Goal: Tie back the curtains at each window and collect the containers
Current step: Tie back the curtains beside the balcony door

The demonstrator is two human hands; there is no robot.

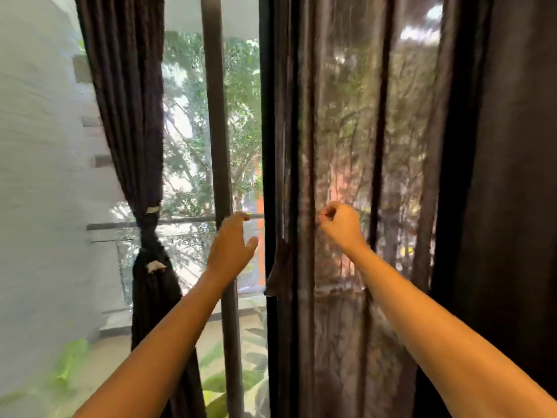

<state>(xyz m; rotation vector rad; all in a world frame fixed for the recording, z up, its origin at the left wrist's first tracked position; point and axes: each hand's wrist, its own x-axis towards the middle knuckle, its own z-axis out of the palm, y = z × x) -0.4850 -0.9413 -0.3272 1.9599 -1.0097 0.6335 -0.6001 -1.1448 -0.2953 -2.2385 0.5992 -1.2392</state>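
Note:
A dark curtain [126,116] hangs at the left of the window, knotted at mid height by a tie [147,224]. To the right a dark sheer curtain [340,131] hangs loose over the glass. My left hand [232,245] reaches forward with relaxed fingers in front of the window frame, just left of the sheer curtain's edge, and holds nothing. My right hand [340,224] is raised against the sheer curtain with its fingers curled; whether it pinches the fabric is unclear. No containers are in view.
A grey vertical window post [217,131] and a black frame [266,131] divide the glass. A heavier dark curtain [512,176] hangs at the far right. A white wall [39,176] stands at the left. Green leaves [229,384] show outside below.

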